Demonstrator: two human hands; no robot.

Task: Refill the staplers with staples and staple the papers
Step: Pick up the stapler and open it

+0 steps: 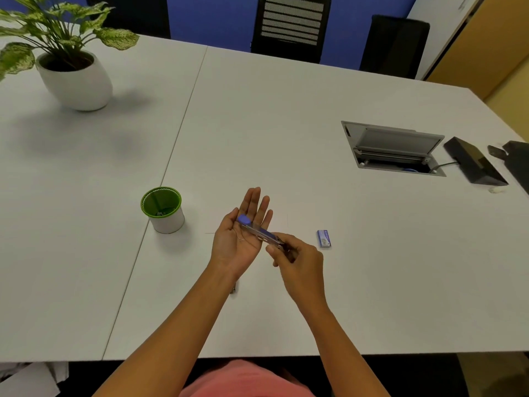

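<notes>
stapler [259, 231]: just one, blue with a metal underside. it lies slantwise across the left palm, blue tip toward 10 o'clock, other end toward 4 o'clock
left hand [243, 239]: palm up, fingers [254, 202] straight and loose. the stapler rests across the palm near their bases, nothing curled round it
right hand [297, 257]: fingers and thumb curled in, pinching the stapler's 4 o'clock end
staple box [324, 238]: one, small and blue, flat on the table [257, 124] at 3 o'clock from the right hand, near but not touching
cup [163, 209]: one, green rim, at 9 o'clock from the left hand, apart
plant pot [76, 81]: one, white, way out at 10 o'clock
shiny bit [233, 289]: one, beside the left forearm, too small to tell what it is
</notes>
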